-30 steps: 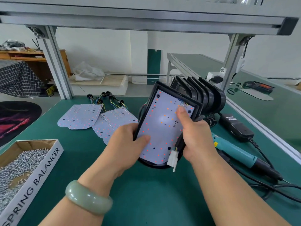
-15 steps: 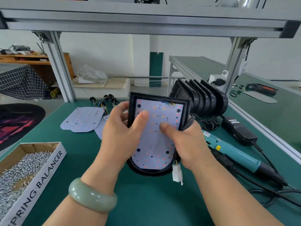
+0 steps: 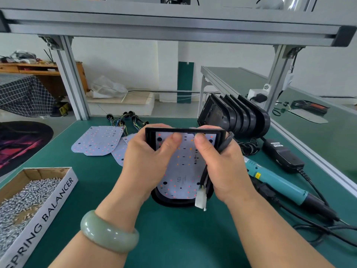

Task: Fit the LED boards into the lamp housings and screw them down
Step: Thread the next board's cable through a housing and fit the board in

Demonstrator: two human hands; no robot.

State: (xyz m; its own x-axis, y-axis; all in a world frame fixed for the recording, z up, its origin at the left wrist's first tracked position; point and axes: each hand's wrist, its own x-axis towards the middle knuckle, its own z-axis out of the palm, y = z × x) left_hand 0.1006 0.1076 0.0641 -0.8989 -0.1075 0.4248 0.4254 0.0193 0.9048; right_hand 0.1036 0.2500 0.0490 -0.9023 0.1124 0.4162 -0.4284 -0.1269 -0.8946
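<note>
At near left, a cardboard box (image 3: 56, 202) marked "SPRING BALANCER" is set on the green surface (image 3: 173, 238) & is filled w/ small screws (image 3: 21, 202). Further back, spare LED boards (image 3: 97, 141) are laid flat & overlapping, w/ a bunch of coloured wire leads (image 3: 125, 118) at their far side. A pale green bangle (image 3: 109, 232) is worn on the left wrist.

At centre, 1 black lamp housing (image 3: 185, 130) is held btwn both hands. It is tilted, w/ its straight far edge raised & its rounded near end low at the surface; contact there cannot be told. 1 white LED board (image 3: 185, 167) is seated inside it, face up. The left grip (image 3: 146, 161) is curled round the housing's left edge, w/ the thumb pressed on the board near its far end. The right grip (image 3: 226, 171) is wrapped round the right edge likewise, w/ its thumb pressed down just beside the left thumb, the 2 not touching. A black cable (image 3: 226, 142) is run down along the right palm, & a white plug (image 3: 201, 200) hangs at the housing's near right corner.

To the right, a row of black housings (image 3: 237, 115) is stood on edge at the far side. A teal electric screwdriver (image 3: 278, 182) is laid beside the right forearm, untouched, w/ a black power adapter (image 3: 282, 153) beyond it.
</note>
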